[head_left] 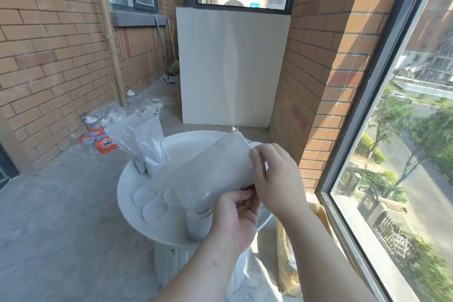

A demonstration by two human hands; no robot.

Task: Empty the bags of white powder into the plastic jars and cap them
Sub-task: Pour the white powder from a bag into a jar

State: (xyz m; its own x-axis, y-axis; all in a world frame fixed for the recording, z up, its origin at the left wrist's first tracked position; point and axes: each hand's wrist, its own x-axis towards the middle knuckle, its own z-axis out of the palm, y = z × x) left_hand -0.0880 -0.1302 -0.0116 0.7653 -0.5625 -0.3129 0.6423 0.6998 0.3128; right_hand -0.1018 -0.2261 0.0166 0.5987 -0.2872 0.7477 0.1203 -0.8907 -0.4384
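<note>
Tilting steeply over a jar [198,227], a bag [215,169] of white powder is held by both hands above the near edge of a round white desk [122,191]. The bag's lower end dips to the jar's mouth and its upper corner points up and away. The left hand [235,216] is at the bag's low end, just above the jar, with its fingers [241,196] curled and pinching the plastic. The right hand [274,179] is higher, on the bag's right edge, its thumb on the near face and its fingers wrapped behind, gripping it. The jar stands upright on the desk, close to the near rim and partly hidden by the left hand; how full it is I cannot tell.

To the left of the jar lie 3 round white discs [155,209] close together on the desk; whether they are lids or jar tops I cannot tell. Farther back on the left side, 2 more bags [153,149] of powder stand upright, touching each other.

On the floor [61,216] beyond the desk, by the brick wall [49,44], lie an orange packet [106,144] and some clear bottles [130,95]. A mop [163,56] leans in the far corner. A window [404,154] runs along the right.
</note>
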